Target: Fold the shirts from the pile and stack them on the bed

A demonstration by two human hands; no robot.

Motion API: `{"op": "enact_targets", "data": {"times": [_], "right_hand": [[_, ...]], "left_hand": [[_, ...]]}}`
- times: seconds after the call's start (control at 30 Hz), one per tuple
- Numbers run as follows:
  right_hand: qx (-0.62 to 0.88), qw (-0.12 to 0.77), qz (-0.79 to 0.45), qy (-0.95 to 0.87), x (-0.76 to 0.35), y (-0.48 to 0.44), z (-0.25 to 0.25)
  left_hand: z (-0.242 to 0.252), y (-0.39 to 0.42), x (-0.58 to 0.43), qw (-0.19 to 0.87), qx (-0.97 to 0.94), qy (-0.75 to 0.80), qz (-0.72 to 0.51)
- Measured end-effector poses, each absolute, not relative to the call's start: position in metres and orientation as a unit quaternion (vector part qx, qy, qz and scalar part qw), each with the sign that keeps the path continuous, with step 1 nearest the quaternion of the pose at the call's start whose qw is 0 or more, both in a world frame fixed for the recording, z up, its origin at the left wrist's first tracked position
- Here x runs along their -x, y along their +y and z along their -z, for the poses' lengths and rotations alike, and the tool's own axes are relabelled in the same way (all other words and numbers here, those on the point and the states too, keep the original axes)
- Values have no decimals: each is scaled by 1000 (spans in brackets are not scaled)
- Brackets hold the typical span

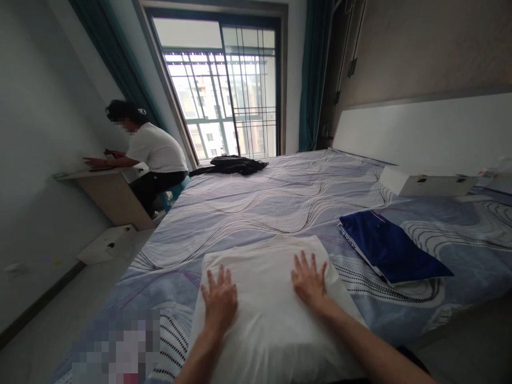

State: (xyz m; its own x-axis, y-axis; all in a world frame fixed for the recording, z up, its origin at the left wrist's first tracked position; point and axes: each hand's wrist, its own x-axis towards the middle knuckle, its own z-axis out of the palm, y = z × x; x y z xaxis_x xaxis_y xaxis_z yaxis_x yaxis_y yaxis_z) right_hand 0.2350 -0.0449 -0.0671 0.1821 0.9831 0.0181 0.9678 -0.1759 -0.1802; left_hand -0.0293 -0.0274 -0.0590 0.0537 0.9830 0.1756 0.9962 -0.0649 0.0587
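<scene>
A white cloth [264,298] lies spread on the bed at the bottom centre, its far edge a little uneven. My left hand [220,298] rests flat on its left part with the fingers apart. On the right part lies my right hand [310,280], palm down and fingers spread. Neither hand grips anything. To the right of the cloth, a folded dark blue garment [394,245] with a white layer under it lies on the patterned bedsheet [272,202].
A black bag [236,165] lies at the bed's far edge. Near the headboard [424,130] stands a white box [428,181]. At the left, a person [158,146] sits at a small desk [104,186]; another white box [108,244] is on the floor.
</scene>
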Motion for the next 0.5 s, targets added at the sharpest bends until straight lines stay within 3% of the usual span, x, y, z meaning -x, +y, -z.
{"op": "enact_targets", "data": {"times": [0.13,0.33,0.5], "right_hand": [[570,140,-95,-804,-159,-114,80],[646,118,-76,-750,-218,-149,84],[748,156,23,-645,-294,-178,108]], "left_hand": [[92,-99,-11,31,847,-514,134],[99,-147,54,132,811,-551,143],[104,-174,104,129,761,-618,149]]}}
